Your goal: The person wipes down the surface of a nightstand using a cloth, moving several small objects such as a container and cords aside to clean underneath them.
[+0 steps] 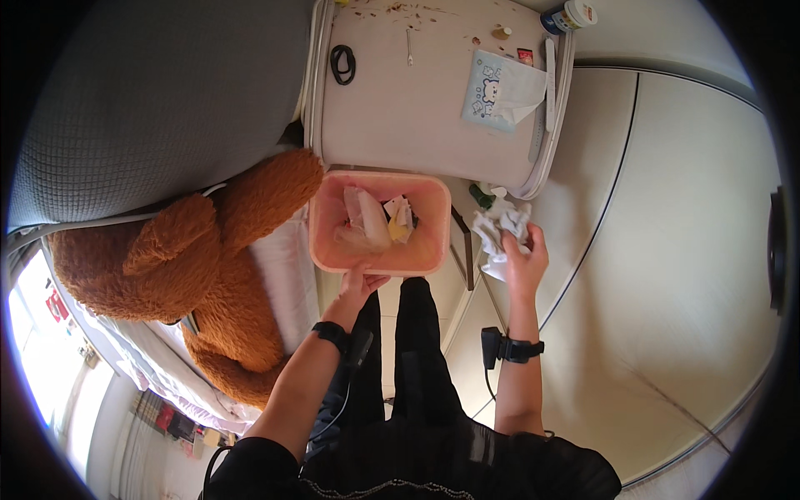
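Observation:
My left hand (359, 284) grips the near rim of a pink plastic bin (380, 267), its fingers partly hidden beneath the rim. Inside the bin lie a crumpled clear plastic bag (369, 219) and scraps of paper and wrapper (399, 220). To the right of the bin, my right hand (525, 253) holds a bunch of crumpled white tissues (497, 228) between thumb and fingers. Just behind the tissues is a dark green object (481, 196), partly hidden.
Beyond the bin stands a pale table (400, 119) with crumbs, a coiled black cable (342, 64), a cotton swab (410, 47), a tissue pack (487, 94) and a lidded tub (567, 17). A brown teddy bear (237, 300) lies left; pale cabinet panels (675, 219) stand right.

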`<state>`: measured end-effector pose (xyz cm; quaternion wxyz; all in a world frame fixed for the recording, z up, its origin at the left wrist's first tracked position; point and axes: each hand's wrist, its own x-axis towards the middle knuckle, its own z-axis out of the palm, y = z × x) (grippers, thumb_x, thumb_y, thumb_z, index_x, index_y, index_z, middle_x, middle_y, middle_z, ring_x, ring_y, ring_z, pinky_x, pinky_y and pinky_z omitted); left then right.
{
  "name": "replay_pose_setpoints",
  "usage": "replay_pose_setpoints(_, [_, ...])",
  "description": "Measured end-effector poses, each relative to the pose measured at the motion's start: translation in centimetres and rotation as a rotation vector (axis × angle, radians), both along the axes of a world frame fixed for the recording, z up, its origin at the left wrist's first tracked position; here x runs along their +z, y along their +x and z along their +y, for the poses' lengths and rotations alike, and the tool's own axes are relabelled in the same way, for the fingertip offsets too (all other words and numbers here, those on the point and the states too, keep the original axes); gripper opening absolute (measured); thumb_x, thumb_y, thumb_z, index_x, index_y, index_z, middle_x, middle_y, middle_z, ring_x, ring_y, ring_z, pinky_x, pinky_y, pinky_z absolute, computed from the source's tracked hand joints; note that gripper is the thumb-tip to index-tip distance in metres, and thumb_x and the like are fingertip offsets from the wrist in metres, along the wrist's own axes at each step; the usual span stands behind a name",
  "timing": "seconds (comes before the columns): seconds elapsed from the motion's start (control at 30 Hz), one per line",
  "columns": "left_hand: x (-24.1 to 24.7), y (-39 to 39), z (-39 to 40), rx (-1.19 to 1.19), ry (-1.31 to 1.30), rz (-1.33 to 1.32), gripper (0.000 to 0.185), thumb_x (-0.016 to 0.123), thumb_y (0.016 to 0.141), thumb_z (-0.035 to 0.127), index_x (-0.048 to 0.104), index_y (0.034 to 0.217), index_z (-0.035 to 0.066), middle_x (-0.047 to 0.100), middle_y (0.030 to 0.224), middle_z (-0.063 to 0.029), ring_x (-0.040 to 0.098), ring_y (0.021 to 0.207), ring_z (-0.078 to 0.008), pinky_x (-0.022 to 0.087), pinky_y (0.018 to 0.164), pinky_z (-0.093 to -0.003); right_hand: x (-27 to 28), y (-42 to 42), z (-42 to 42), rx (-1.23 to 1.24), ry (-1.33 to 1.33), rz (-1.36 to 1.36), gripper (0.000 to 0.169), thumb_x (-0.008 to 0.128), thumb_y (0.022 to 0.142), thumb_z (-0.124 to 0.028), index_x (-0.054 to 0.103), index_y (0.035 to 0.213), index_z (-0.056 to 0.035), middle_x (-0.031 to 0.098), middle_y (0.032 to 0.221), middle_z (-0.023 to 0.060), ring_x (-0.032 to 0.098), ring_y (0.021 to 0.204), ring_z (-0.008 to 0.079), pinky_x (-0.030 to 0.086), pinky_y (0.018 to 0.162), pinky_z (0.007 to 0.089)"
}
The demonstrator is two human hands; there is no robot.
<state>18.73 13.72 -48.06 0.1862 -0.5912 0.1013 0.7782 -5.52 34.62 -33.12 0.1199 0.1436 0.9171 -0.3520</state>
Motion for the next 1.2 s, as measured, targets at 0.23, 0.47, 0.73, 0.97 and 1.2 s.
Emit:
replay_pose_setpoints(0.23, [0.8,-1.2,0.1,-0.049,-0.051,-0.058,0.037,0.055,0.09,0.023,0.05,0.12,0.001,0.06,0.112,-0.0185,0.062,0.099,-0.0325,0.052,0.09,-0.0469,-0.1,-4.7,0.5,0.016,0.091,0.26,0.034,0.072,0.075,-0.019,0.061,0.101,-0.0006,0.062,0.089,0.0065,0.058,0.08,0.0184,0.047,0.072,0.0308])
replay_pose_setpoints(0.47, [0.2,-1.7,0.6,-0.038,-0.032,-0.025,0.035,0.053,0.09,0.023,0.052,0.118,0.001,0.061,0.11,-0.0179,0.063,0.097,-0.0322,0.052,0.089,-0.0464,-2.3,-10.6,-2.8,0.266,0.433,0.351,0.042,0.069,0.079,-0.029,0.057,0.115,-0.0129,0.059,0.108,0.0101,0.061,0.092,0.0322,0.05,0.075,0.0401])
replay_pose_setpoints(0.73, [-2.1,-2.1,1.4,-0.037,-0.048,0.055,0.036,0.049,0.091,0.024,0.051,0.118,0.0,0.061,0.109,-0.0165,0.063,0.097,-0.0299,0.052,0.091,-0.0452,-1.7,-9.2,-3.3,0.271,0.458,0.38,0.063,0.074,0.076,-0.038,0.049,0.127,-0.0123,0.058,0.111,0.0095,0.06,0.097,0.0294,0.05,0.075,0.04])
replay_pose_setpoints(0.97, [-5.0,-1.4,1.3,-0.039,-0.02,0.036,0.037,0.048,0.09,0.022,0.051,0.12,0.0,0.061,0.112,-0.0175,0.062,0.101,-0.0304,0.05,0.093,-0.0443,1.6,-6.3,-6.3,0.217,0.214,0.345,0.037,0.072,0.082,-0.021,0.059,0.112,-0.0051,0.062,0.097,0.0093,0.061,0.085,0.0225,0.05,0.073,0.0323])
replay_pose_setpoints(1.2, [-8.6,-0.4,0.9,-0.036,0.014,0.134,0.04,0.047,0.09,0.02,0.048,0.124,-0.001,0.059,0.117,-0.0182,0.059,0.108,-0.0303,0.046,0.097,-0.0442,-1.1,-5.1,-10.3,0.169,-0.16,0.046,0.032,0.068,0.086,-0.024,0.057,0.106,-0.0011,0.061,0.09,0.0066,0.057,0.083,0.0144,0.047,0.074,0.0266])
